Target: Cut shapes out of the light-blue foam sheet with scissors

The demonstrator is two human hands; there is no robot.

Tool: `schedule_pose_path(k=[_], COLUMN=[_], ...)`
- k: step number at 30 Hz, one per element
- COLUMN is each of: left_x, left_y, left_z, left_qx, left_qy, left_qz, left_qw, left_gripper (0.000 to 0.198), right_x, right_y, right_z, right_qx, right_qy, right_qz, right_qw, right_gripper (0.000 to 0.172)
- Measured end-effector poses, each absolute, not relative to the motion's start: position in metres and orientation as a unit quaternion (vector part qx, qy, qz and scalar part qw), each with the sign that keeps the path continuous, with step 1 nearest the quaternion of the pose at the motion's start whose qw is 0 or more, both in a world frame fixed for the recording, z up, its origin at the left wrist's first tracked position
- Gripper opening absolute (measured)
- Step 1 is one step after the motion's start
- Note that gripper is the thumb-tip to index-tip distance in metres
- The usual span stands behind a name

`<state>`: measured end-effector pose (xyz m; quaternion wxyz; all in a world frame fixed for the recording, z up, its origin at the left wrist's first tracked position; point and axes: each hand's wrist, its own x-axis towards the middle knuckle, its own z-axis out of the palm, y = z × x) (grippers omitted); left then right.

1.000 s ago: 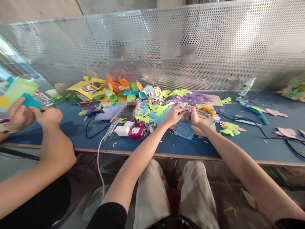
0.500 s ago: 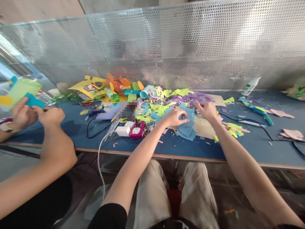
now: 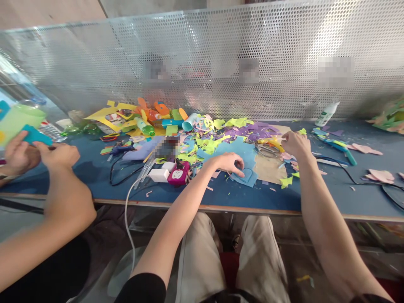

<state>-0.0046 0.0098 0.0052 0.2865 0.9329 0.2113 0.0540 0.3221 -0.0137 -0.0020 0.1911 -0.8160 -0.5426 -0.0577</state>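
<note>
My left hand (image 3: 232, 163) rests over a light blue paper sheet (image 3: 248, 147), its fingers loosely curled and its thumb apart from them. Below those fingers, a heart outline (image 3: 248, 174) shows on the blue paper. My right hand (image 3: 296, 145) is farther right, fingers bent and drawn together. Whatever they hold, if anything, is hidden. Just left of its fingertips lies a yellow tool (image 3: 277, 145), partly covered. Beside that tool are the metal loops of scissors (image 3: 268, 150), on a tan board (image 3: 271, 169) partly under the blue paper.
Lime, purple and pink paper scraps (image 3: 208, 145) pile up behind my left hand. A magenta box (image 3: 178, 173) and white adapter (image 3: 158, 175) sit left. A glue bottle (image 3: 327, 114) stands back right near a teal-handled tool (image 3: 344, 146). At left, another person's hands (image 3: 57, 155) hold teal paper.
My right hand has moved right, away from the blue paper, uncovering the scissors and yellow tool. My left hand has come slightly lower over the heart outline.
</note>
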Motion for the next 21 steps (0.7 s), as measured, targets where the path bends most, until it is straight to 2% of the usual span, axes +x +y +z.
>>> schedule_pose_path(k=[3, 6, 8, 11, 13, 15, 17, 19, 21], left_x=[-0.006, -0.007, -0.008, -0.01, -0.011, -0.011, -0.011, -0.011, -0.011], left_y=[0.01, 0.012, 0.014, 0.019, 0.021, 0.023, 0.023, 0.024, 0.024], left_z=[0.007, 0.006, 0.005, 0.002, 0.0, 0.0, 0.0, 0.0, -0.001], left_qx=[0.929, 0.913, 0.894, 0.873, 0.869, 0.874, 0.887, 0.897, 0.886], left_qy=[0.205, 0.208, 0.207, 0.205, 0.212, 0.221, 0.216, 0.198, 0.192], left_qz=[0.038, 0.026, 0.016, 0.024, 0.053, 0.075, 0.076, 0.076, 0.095], left_qw=[0.305, 0.35, 0.396, 0.441, 0.443, 0.427, 0.401, 0.388, 0.412], left_gripper=[0.038, 0.037, 0.036, 0.035, 0.036, 0.034, 0.026, 0.022, 0.02], right_x=[0.306, 0.288, 0.28, 0.274, 0.27, 0.263, 0.254, 0.245, 0.237], right_y=[-0.012, -0.011, -0.013, -0.02, -0.024, -0.024, -0.021, -0.016, -0.014], right_z=[0.001, 0.004, 0.005, 0.007, 0.007, 0.004, -0.001, -0.008, -0.013], right_qx=[-0.746, -0.707, -0.683, -0.675, -0.663, -0.65, -0.651, -0.676, -0.684], right_qy=[-0.601, -0.637, -0.662, -0.621, -0.586, -0.577, -0.578, -0.59, -0.613], right_qz=[-0.11, -0.049, 0.083, 0.349, 0.436, 0.459, 0.445, 0.382, 0.329], right_qw=[0.265, 0.303, 0.297, 0.194, 0.163, 0.184, 0.208, 0.223, 0.221], right_gripper=[0.023, 0.02, 0.025, 0.048, 0.058, 0.061, 0.056, 0.049, 0.051])
